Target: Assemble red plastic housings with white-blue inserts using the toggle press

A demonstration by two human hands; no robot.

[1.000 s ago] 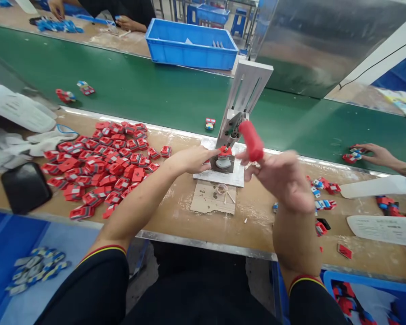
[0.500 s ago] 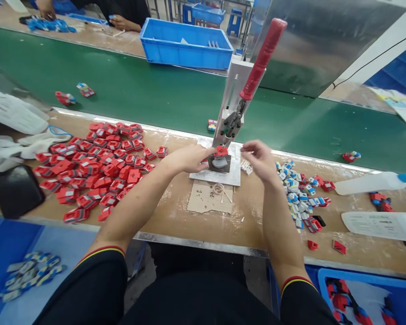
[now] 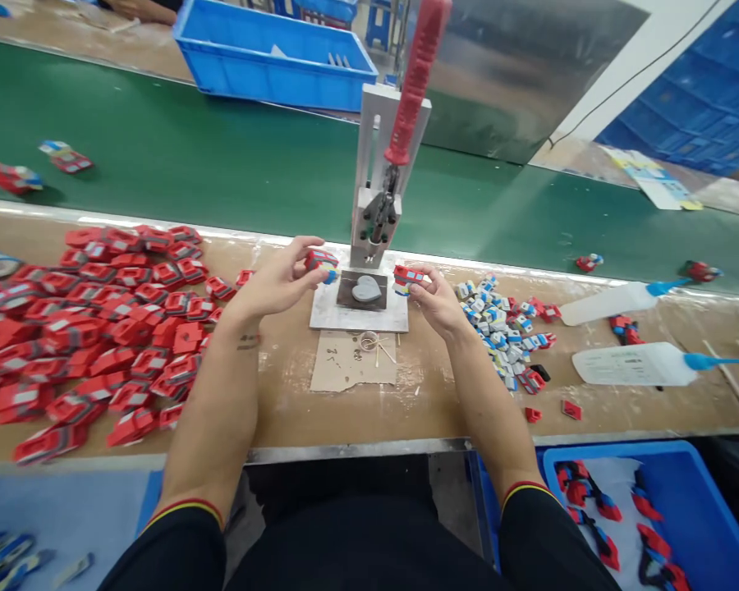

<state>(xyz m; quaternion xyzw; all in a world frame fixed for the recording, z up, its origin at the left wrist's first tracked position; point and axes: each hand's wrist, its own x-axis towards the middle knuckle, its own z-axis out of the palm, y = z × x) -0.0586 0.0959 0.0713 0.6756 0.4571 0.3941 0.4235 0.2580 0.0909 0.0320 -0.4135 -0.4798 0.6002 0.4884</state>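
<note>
My left hand [image 3: 277,283] is closed around a small red and blue toy vehicle [image 3: 322,264], just left of the hand press. On the other side, my right hand [image 3: 438,302] pinches another red toy vehicle [image 3: 408,277] with a yellow and blue underside. Between the hands stands the metal hand press [image 3: 369,176] with its red lever handle [image 3: 416,82] raised. Under its plunger, a grey heart-shaped pad [image 3: 367,289] lies bare on a dark plate. A torn cardboard piece [image 3: 338,369] in front holds a small round dish [image 3: 368,341] and thin sticks.
A large heap of red toy shells [image 3: 117,328] covers the bench at left. White and blue parts [image 3: 496,328] are piled at right, near squeeze bottles [image 3: 628,364]. A green belt [image 3: 252,180] runs behind, carrying a few toys. A blue bin [image 3: 708,501] sits at lower right.
The red piece has left the press pad. Both hands now hold toy vehicles beside the press; the right hand was raised with fingers apart. The view has shifted, moving the scene leftward.
</note>
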